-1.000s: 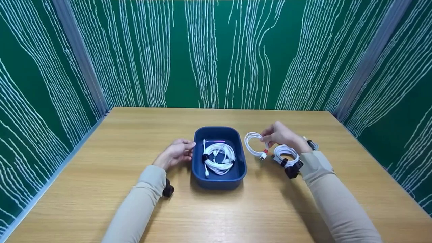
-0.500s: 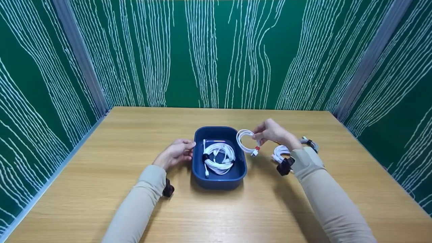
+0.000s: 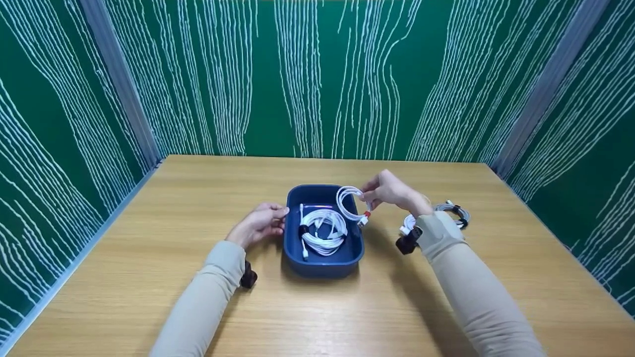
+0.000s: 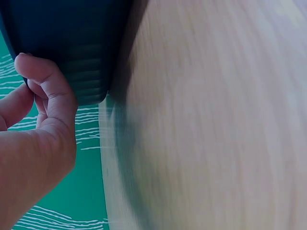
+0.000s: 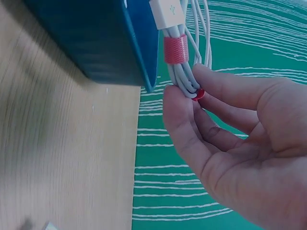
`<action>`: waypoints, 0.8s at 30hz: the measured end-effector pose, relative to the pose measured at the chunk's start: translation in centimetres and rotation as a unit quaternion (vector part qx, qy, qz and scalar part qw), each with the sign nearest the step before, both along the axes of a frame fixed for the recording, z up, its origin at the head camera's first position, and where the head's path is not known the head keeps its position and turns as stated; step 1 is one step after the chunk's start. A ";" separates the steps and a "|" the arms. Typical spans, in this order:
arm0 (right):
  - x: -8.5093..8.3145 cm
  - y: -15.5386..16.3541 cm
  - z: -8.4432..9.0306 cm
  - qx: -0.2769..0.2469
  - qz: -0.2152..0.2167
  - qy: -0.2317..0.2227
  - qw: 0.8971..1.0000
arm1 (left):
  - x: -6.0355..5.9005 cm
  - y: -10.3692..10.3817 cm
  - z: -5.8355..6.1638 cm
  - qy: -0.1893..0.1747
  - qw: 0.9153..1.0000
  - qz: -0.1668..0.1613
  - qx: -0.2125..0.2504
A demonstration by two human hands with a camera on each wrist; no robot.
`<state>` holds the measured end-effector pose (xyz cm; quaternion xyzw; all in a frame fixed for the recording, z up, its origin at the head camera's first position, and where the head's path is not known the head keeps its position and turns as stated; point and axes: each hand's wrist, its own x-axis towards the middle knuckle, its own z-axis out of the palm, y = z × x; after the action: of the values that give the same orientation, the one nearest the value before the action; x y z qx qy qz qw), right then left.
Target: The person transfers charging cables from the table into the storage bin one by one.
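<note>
Head view shows the right hand pinching a small coiled white cable between thumb and fingertips, held above the right rim of the dark blue tray. The coil is a thin, glossy white cord looped into a loose ring and bound by a red band, with a white plug end hanging just below the band; in the right wrist view the fingers close on the bundle right under that band, beside the tray's wall. The left hand rests against the tray's left side, fingers curled onto its wall; whether it truly grips it is hard to say from the blurred left wrist view. Inside the tray lies a larger white cable bundle. Two more coiled cables lie on the wooden table behind the right forearm.
</note>
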<state>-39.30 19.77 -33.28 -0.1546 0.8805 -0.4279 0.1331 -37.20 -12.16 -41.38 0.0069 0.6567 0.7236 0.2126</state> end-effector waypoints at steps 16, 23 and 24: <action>-0.2 -2.4 -0.5 0.014 0.010 0.015 1.000 | -0.1 0.1 0.0 0.002 1.000 -0.001 -0.002; -0.1 -3.3 -0.7 0.005 0.021 0.005 1.000 | 0.0 -0.1 0.0 0.002 1.000 -0.003 -0.001; -0.2 -3.4 -0.8 0.003 0.024 0.005 1.000 | 0.0 -0.1 0.0 0.001 1.000 -0.003 0.000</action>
<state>-39.45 16.35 -34.05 -0.1776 0.8784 -0.4213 0.1390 -37.20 -12.27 -41.38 0.0096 0.6569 0.7230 0.2137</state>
